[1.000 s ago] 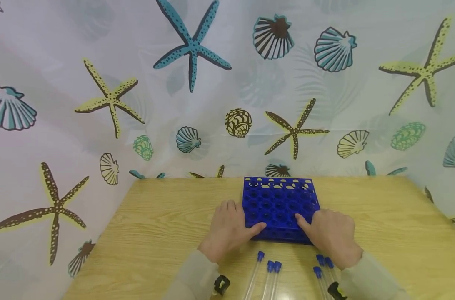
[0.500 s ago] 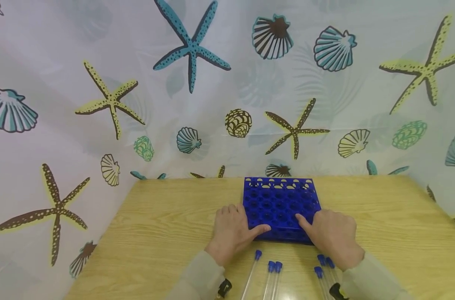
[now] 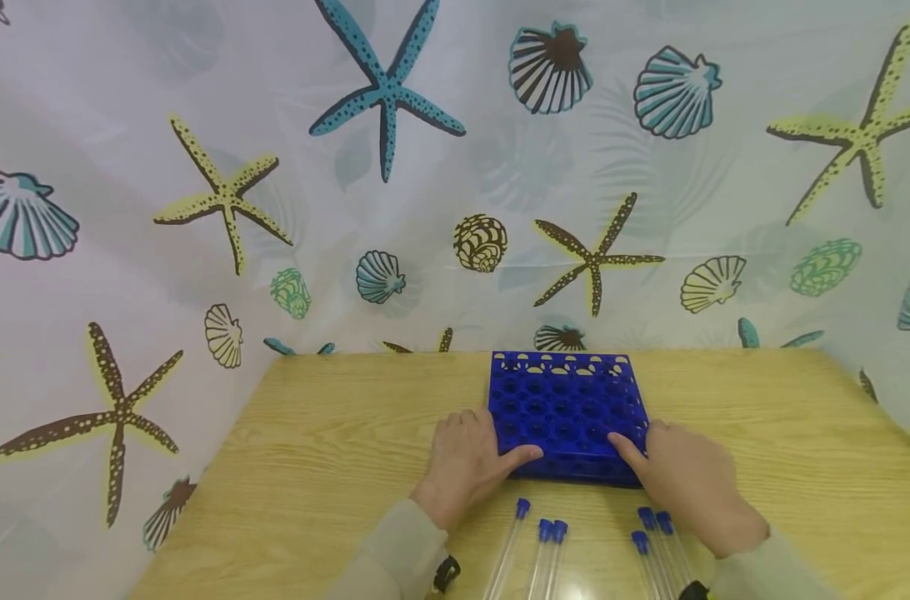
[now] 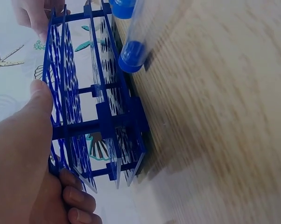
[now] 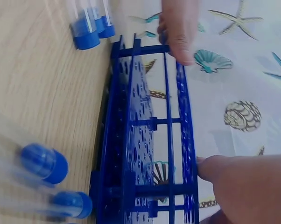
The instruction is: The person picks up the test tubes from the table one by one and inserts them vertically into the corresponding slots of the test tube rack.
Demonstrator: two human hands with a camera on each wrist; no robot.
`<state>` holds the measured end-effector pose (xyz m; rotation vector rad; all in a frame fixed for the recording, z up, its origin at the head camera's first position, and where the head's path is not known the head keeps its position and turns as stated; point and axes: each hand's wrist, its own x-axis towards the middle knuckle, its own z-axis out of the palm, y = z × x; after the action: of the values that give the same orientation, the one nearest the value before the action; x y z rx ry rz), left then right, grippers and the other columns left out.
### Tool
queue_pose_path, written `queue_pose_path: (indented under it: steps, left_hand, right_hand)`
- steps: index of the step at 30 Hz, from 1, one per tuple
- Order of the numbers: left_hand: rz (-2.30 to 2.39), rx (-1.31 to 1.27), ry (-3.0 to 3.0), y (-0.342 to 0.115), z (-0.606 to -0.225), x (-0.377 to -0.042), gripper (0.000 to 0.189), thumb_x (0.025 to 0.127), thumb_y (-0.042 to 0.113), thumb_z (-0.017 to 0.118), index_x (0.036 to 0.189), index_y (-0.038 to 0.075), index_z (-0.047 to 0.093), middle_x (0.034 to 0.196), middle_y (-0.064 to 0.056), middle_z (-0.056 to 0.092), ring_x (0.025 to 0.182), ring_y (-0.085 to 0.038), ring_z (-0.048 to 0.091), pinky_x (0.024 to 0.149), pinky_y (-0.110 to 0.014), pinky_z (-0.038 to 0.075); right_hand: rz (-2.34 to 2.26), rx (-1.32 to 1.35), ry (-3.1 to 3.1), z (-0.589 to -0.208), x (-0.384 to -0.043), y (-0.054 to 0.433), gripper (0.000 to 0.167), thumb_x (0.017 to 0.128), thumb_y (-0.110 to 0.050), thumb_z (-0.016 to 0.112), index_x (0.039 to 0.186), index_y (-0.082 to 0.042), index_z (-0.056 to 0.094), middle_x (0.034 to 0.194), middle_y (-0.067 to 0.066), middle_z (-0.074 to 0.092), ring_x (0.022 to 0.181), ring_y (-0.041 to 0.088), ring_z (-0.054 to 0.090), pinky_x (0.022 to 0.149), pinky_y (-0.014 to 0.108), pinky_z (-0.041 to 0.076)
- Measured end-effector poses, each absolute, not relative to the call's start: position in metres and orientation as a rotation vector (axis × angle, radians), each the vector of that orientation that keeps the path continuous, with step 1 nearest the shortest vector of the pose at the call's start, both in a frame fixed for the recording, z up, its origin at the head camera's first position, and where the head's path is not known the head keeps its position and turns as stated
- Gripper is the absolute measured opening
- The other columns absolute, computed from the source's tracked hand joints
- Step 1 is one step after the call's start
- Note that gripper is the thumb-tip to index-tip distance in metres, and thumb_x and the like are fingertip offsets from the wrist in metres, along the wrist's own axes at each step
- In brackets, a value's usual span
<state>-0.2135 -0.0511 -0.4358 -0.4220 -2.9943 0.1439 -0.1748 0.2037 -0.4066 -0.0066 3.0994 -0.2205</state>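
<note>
A blue test tube rack (image 3: 556, 408) with rows of round holes stands on the wooden table. My left hand (image 3: 462, 467) grips its near left corner, thumb along the front edge. In the left wrist view the fingers (image 4: 77, 200) curl around the rack's end. My right hand (image 3: 691, 483) is at the right end, its thumb over the top plate. Its other fingers are mostly hidden, so I cannot tell how firmly it holds. Clear test tubes with blue caps lie in front of the rack: a left group (image 3: 539, 558) and a right group (image 3: 653, 557).
Behind and at both sides of the wooden table (image 3: 335, 433) hangs a pale curtain (image 3: 440, 200) printed with starfish and shells. The rack stands near the table's back edge, with the capped tubes between it and my forearms.
My right hand and wrist have shifted right, and its thumb has slid outward on the rack's top. The left thumb has moved slightly right along the front edge. The rack looks nearly still.
</note>
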Motion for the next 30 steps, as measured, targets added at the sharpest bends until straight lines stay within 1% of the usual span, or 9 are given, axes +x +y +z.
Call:
queue_pose_path:
  steps: [1, 3, 5, 8, 12, 18, 21, 27, 30]
  left_hand:
    - [0.148, -0.426, -2.993, -0.051, -0.436, -0.213, 0.088, 0.081, 0.090, 0.017, 0.083, 0.010, 0.051, 0.070, -0.001, 0.046, 0.061, -0.016, 0.043, 0.059, -0.028, 0.035]
    - [0.152, -0.431, -2.988, -0.051, -0.435, -0.213, 0.086, 0.082, 0.090, 0.017, 0.081, 0.010, 0.049, 0.069, 0.000, 0.044, 0.060, -0.016, 0.041, 0.057, -0.027, 0.032]
    - [0.154, -0.431, -2.994, -0.051, -0.434, -0.213, 0.085, 0.082, 0.089, 0.017, 0.080, 0.010, 0.048, 0.069, 0.000, 0.043, 0.060, -0.016, 0.041, 0.058, -0.027, 0.031]
    - [0.150, -0.427, -3.001, -0.051, -0.434, -0.213, 0.087, 0.082, 0.089, 0.016, 0.082, 0.010, 0.050, 0.070, 0.000, 0.044, 0.061, -0.016, 0.041, 0.059, -0.028, 0.032]
    - [0.140, -0.412, -3.006, -0.051, -0.434, -0.213, 0.088, 0.081, 0.090, 0.016, 0.084, 0.009, 0.051, 0.071, -0.001, 0.044, 0.063, -0.016, 0.042, 0.060, -0.028, 0.033]
    - [0.142, -0.406, -3.000, -0.052, -0.436, -0.213, 0.089, 0.081, 0.091, 0.016, 0.085, 0.009, 0.051, 0.073, -0.002, 0.043, 0.066, -0.018, 0.040, 0.063, -0.029, 0.030]
    - [0.174, -0.411, -2.981, -0.051, -0.436, -0.213, 0.090, 0.080, 0.091, 0.015, 0.084, 0.009, 0.051, 0.072, -0.002, 0.042, 0.066, -0.018, 0.039, 0.063, -0.029, 0.029]
    - [0.204, -0.419, -2.962, -0.051, -0.435, -0.213, 0.090, 0.080, 0.091, 0.013, 0.083, 0.010, 0.051, 0.072, -0.002, 0.042, 0.066, -0.018, 0.039, 0.063, -0.029, 0.029]
    - [0.192, -0.423, -2.959, -0.050, -0.436, -0.212, 0.089, 0.080, 0.091, 0.014, 0.082, 0.010, 0.051, 0.072, -0.002, 0.042, 0.067, -0.018, 0.039, 0.063, -0.029, 0.029]
  right_hand:
    - [-0.238, -0.023, 3.090, -0.406, -0.174, 0.207, 0.074, 0.098, -0.066, 0.038, 0.086, 0.002, 0.065, 0.063, 0.006, 0.056, 0.049, 0.020, 0.052, 0.041, 0.032, 0.035]
    - [-0.279, -0.053, 3.073, -0.404, -0.172, 0.213, 0.075, 0.099, -0.067, 0.035, 0.096, 0.003, 0.064, 0.069, 0.007, 0.059, 0.054, 0.020, 0.055, 0.044, 0.035, 0.039]
    - [-0.336, -0.076, 3.063, -0.403, -0.169, 0.217, 0.072, 0.100, -0.065, 0.032, 0.094, 0.000, 0.063, 0.071, 0.007, 0.059, 0.057, 0.020, 0.055, 0.046, 0.036, 0.039]
    - [-0.433, -0.100, 3.059, -0.400, -0.165, 0.220, 0.061, 0.103, -0.061, 0.031, 0.080, -0.009, 0.056, 0.066, 0.002, 0.053, 0.056, 0.019, 0.050, 0.047, 0.035, 0.036]
    - [-0.509, -0.142, 3.069, -0.395, -0.159, 0.223, 0.054, 0.105, -0.052, 0.032, 0.079, -0.011, 0.055, 0.062, 0.001, 0.048, 0.052, 0.017, 0.042, 0.047, 0.032, 0.032]
    - [-0.566, -0.176, 3.060, -0.392, -0.148, 0.228, 0.049, 0.107, -0.044, 0.034, 0.085, -0.008, 0.058, 0.062, 0.000, 0.045, 0.054, 0.015, 0.041, 0.050, 0.031, 0.033]
    - [-0.584, -0.164, 3.041, -0.393, -0.144, 0.233, 0.049, 0.108, -0.042, 0.034, 0.093, -0.005, 0.062, 0.063, 0.000, 0.045, 0.056, 0.015, 0.042, 0.053, 0.031, 0.034]
    - [-0.660, -0.116, 2.958, -0.401, -0.135, 0.239, 0.038, 0.106, -0.031, 0.044, 0.109, 0.000, 0.066, 0.066, -0.001, 0.050, 0.057, 0.014, 0.041, 0.053, 0.029, 0.035]
    - [-0.677, -0.099, 2.929, -0.406, -0.130, 0.241, 0.032, 0.104, -0.027, 0.047, 0.106, -0.002, 0.067, 0.067, -0.003, 0.053, 0.056, 0.013, 0.040, 0.052, 0.028, 0.034]
